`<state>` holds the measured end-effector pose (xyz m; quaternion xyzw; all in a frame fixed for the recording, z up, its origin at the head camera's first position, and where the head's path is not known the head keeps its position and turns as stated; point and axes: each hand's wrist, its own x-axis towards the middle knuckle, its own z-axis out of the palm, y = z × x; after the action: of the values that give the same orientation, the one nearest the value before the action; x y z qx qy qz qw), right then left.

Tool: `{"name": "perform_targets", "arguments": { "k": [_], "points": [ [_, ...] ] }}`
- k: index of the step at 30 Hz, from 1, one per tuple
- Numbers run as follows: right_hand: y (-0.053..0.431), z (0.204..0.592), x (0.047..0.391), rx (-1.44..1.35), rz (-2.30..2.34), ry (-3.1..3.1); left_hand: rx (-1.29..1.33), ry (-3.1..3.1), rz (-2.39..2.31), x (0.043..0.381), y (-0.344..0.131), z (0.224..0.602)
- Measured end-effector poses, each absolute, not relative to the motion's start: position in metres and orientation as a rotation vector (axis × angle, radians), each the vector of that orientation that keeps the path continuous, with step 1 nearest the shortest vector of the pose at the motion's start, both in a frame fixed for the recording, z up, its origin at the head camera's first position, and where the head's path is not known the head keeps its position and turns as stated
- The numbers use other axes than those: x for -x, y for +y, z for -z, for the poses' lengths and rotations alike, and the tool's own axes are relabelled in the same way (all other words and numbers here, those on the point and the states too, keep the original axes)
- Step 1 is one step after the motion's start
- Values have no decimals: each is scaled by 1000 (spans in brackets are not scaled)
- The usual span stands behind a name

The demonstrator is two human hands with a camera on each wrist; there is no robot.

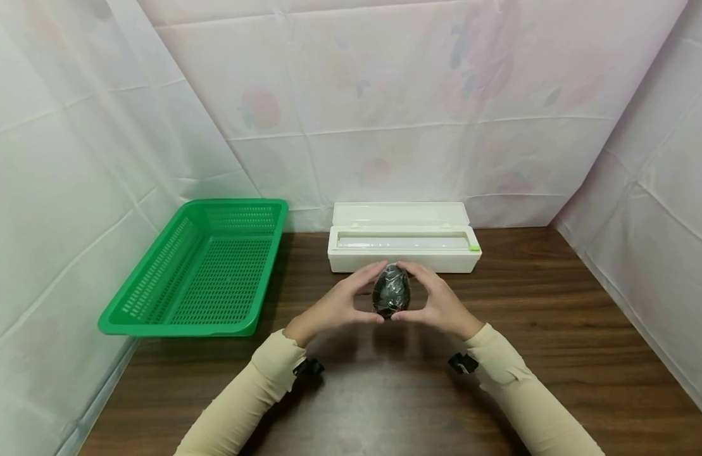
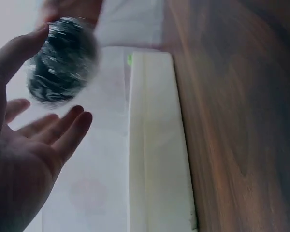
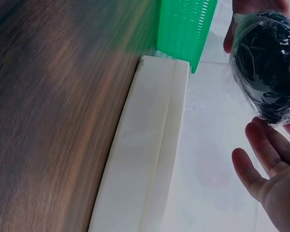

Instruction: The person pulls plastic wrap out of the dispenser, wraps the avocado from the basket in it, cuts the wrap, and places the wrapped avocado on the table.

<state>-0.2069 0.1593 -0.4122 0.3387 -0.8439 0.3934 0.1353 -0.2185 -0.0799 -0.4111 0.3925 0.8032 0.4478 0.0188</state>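
A dark, egg-shaped avocado [image 1: 392, 291] wrapped in clinging clear film is held up between both hands over the table. My left hand [image 1: 342, 304] has its fingertips at the avocado's upper left and its thumb at the lower end. On the other side, my right hand [image 1: 442, 304] mirrors this grip, fingertips at the top and thumb below. The film's wrinkles and shine show on the avocado [image 3: 268, 67] in the right wrist view. Just behind the hands stands a white cling film box [image 1: 404, 261], lid raised, with a roll [image 1: 404, 243] inside.
A green slotted plastic basket [image 1: 259, 304] stands at the left of the dark wooden table [image 1: 556, 316]. A small bright green slider [image 1: 474, 248] sits at the box's right end. Pale patterned sheets [image 1: 385, 114] hang behind the table and at both sides.
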Motion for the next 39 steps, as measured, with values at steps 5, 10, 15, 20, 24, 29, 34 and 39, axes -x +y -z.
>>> {"name": "perform_targets", "arguments": {
  "k": [5, 10, 15, 20, 24, 29, 34, 39],
  "points": [
    [156, 412, 207, -1018, -1147, -2454, -1294, 2680, -1122, 216, -80, 410],
    [154, 410, 207, -1028, -1139, -2439, -1281, 2693, -1060, 216, -78, 405],
    [156, 405, 205, -1064, -1072, -2474, -1240, 2697, -1147, 216, -77, 405],
    [157, 401, 204, -1114, -1022, -2515, -1237, 2662, -1237, 216, -77, 407],
    [157, 400, 204, -1109, -1024, -2508, -1250, 2627, -1301, 217, -77, 408],
    [157, 401, 203, -1067, -1014, -2511, -1257, 2607, -1285, 217, -75, 408],
    [158, 401, 201, -1058, -1051, -2526, -1240, 2632, -1180, 218, -72, 408],
    [157, 404, 203, -1064, -1081, -2488, -1238, 2638, -1167, 219, -72, 407]
  ]
}}
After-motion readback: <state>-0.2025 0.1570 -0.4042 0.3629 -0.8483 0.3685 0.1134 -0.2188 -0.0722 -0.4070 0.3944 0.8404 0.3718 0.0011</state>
